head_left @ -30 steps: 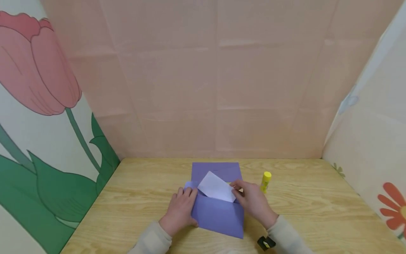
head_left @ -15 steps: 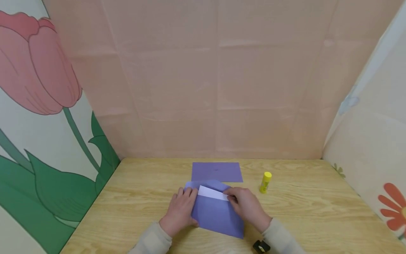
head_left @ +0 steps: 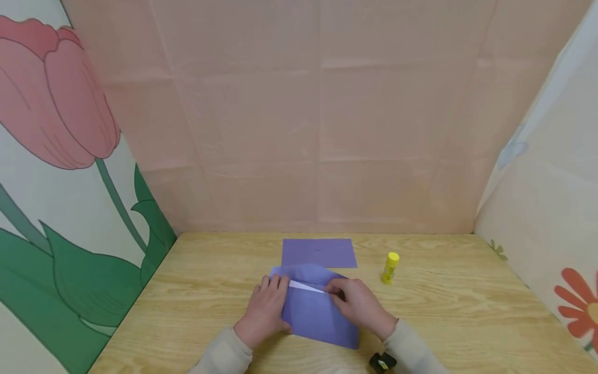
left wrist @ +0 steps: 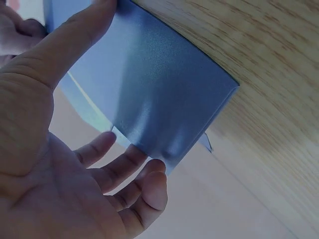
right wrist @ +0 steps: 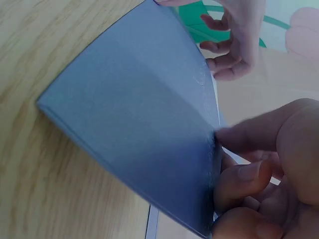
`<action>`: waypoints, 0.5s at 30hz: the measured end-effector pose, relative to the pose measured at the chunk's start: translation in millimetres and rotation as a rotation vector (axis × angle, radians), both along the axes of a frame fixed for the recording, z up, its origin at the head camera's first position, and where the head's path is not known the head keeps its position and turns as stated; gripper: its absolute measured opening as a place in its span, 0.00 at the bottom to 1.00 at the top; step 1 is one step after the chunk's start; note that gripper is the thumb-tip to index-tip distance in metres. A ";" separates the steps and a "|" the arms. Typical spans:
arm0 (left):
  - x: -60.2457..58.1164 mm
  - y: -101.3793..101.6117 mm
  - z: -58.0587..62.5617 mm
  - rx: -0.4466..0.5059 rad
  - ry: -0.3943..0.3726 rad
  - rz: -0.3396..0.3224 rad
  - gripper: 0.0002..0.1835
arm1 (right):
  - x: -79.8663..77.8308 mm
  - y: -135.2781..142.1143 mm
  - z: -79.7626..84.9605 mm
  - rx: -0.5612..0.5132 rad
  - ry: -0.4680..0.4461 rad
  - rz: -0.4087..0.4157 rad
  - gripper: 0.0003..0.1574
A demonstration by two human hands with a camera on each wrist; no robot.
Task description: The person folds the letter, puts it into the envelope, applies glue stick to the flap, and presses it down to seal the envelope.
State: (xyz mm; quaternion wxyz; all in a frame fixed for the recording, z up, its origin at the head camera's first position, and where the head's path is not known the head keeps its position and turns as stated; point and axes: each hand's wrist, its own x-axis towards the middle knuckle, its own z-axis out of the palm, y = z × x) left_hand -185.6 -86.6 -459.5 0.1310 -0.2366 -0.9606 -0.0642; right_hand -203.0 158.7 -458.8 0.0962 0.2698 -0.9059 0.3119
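Observation:
A purple paper envelope (head_left: 317, 316) lies tilted in front of me, its flap raised at the far side. Only a thin strip of folded white paper (head_left: 304, 286) shows at its mouth; the rest is hidden inside. My left hand (head_left: 264, 311) holds the envelope's left end, thumb at the near edge and fingers at the mouth, as the left wrist view also shows on the envelope (left wrist: 164, 64). At the mouth's right side, my right hand (head_left: 361, 306) pinches the white paper. In the right wrist view its fingertips touch the envelope's edge (right wrist: 134, 99).
Behind the envelope a second purple envelope-like rectangle (head_left: 319, 253) lies flat on the wooden table (head_left: 210, 280). A yellow glue stick (head_left: 390, 268) stands to the right. A small black object (head_left: 382, 362) is by the right wrist. Printed cloths hang around the table.
The white paper has slid down into the envelope, from mostly exposed to a thin strip. My right hand has moved left and slightly down with it. The left hand has stayed in place.

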 end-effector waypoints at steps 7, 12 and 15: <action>0.0 0.6 0.7 -0.018 0.027 -0.023 0.60 | 0.2 -1.3 5.0 0.039 -0.021 0.006 0.07; 0.3 1.1 1.6 -0.030 0.022 -0.038 0.58 | 1.2 -5.1 9.9 0.067 -0.028 -0.004 0.08; 0.7 1.5 2.3 -0.029 0.011 -0.041 0.61 | 1.0 -6.6 11.6 0.077 -0.031 0.003 0.08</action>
